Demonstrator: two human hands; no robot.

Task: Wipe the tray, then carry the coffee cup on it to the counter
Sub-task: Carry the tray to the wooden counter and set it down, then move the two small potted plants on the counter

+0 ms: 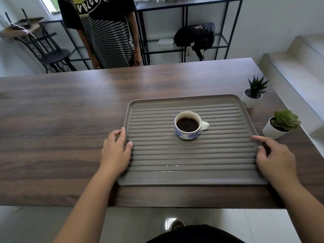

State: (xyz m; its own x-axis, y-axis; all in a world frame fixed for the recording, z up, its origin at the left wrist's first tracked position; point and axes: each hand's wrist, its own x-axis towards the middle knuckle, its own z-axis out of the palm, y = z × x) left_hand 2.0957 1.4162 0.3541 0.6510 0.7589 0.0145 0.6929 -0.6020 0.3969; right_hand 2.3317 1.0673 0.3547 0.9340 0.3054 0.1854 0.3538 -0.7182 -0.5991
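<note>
A grey ribbed tray (pixel 191 178) lies flat on the dark wooden table (pixel 57 120), toward its right side. A white cup with blue flowers (pixel 188 125), full of black coffee, stands near the tray's middle with its handle pointing right. My left hand (pixel 116 149) rests on the tray's left rim, thumb on the ribbed surface and fingers along the outer edge. My right hand (pixel 274 157) holds the tray's right rim the same way. A few pale marks show on the tray's front ribs. No cloth is in sight.
Two small potted plants (pixel 254 92) (pixel 281 123) stand just right of the tray near the table's right edge. A person in a striped shirt (pixel 107 32) stands behind the far edge. A black metal shelf with a bag (pixel 196 36) and a stool (pixel 54 57) are beyond.
</note>
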